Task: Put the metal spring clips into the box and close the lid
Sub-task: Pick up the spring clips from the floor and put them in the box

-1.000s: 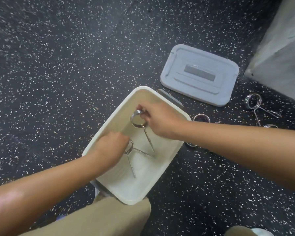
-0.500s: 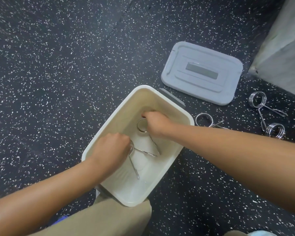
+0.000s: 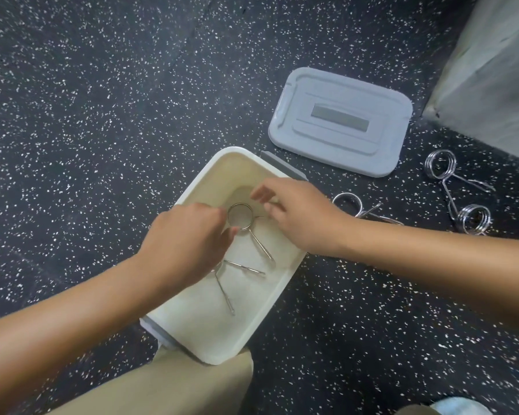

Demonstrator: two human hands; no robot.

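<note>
White box (image 3: 277, 290) holds two steel clips (image 3: 241, 223) as both hands, left (image 3: 189, 235) and right (image 3: 300, 214), hover with loose, empty fingers; three clips (image 3: 438, 166) and the lid (image 3: 340, 125) wait on the floor.

5 metal spring clips show in all. 2 lie inside the box (image 3: 277, 289): clip one (image 3: 249, 227) with its round coil toward the far end, clip two (image 3: 237, 275) partly hidden under a hand (only its 2 prongs show clearly). 3 clips lie on the floor (image 3: 102, 115) to the right of the box: one (image 3: 354, 206) just beside it, one (image 3: 441, 167) nearer the lid, one (image 3: 474, 220) below that. There is 1 box, 1 grey lid (image 3: 340, 133), and 2 hands: left (image 3: 186, 238), right (image 3: 297, 217).
</note>
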